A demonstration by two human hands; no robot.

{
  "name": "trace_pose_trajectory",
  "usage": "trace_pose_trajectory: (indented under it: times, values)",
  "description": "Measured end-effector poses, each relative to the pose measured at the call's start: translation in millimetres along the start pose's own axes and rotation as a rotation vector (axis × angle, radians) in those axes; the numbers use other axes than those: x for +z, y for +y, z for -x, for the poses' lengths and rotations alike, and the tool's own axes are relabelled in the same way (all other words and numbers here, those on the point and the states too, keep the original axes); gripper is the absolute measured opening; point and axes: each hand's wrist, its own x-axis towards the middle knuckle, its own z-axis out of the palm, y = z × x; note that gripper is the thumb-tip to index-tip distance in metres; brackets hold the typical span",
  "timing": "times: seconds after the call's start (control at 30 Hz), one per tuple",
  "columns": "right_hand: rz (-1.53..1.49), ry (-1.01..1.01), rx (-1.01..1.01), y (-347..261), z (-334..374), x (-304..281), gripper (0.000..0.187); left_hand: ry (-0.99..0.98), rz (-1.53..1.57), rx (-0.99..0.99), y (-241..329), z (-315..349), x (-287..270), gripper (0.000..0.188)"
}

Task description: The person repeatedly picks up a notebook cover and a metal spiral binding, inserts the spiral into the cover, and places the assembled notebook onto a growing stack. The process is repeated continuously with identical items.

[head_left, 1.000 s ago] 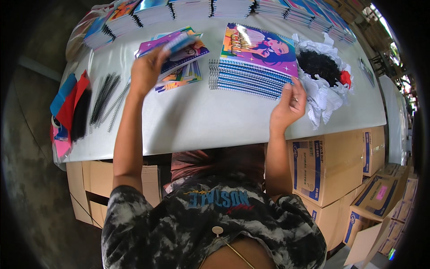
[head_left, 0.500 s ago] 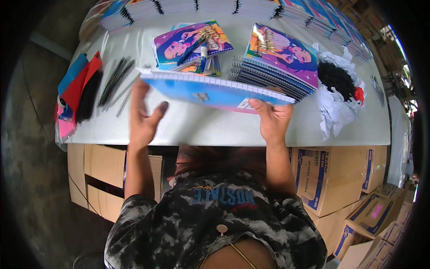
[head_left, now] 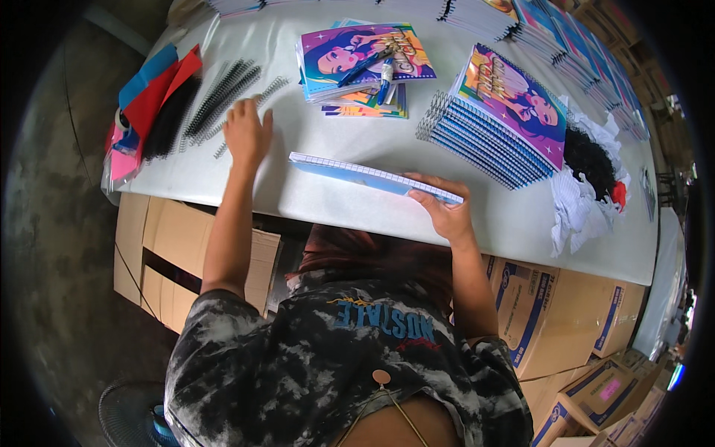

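While the right grip [head_left: 445,211] pinches the right end of a thin blue notebook [head_left: 357,177], held edge-up above the front of the worktop [head_left: 328,138], the left grip [head_left: 248,134] is over a loose coil [head_left: 274,90] beside bundled dark coils [head_left: 223,103]; whether it is spread or pinching, I cannot tell. Two pens [head_left: 385,80] lie on a purple-covered pile [head_left: 328,59], left of stacked spiral notebooks [head_left: 491,138]

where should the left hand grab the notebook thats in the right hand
Probably at the free left end of the notebook, coming in from the left and pinching across its thickness, front and back. It is held tilted up on its edge, so both faces look reachable there, while the right hand grips the opposite end.
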Motion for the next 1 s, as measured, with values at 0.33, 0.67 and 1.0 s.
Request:
trace_pose_trajectory:
  times: [0.33,0.67,1.0]
  values:
    - [0.080,0.003,-0.071,4.2,-9.7,-8.2,0.024,-0.299,1.103,-0.289,1.0,-40.5,-39.2,0.033]
    - [0.087,0.067,-0.073,8.7,-19.7,-9.2,0.023,-0.598,1.194,-0.169,45.6,-5.1,-83.2,0.034]
    - [0.119,-0.016,-0.126,-1.3,-21.6,-8.7,0.025,-0.674,1.123,-0.323,54.8,-16.5,-92.1,0.048]
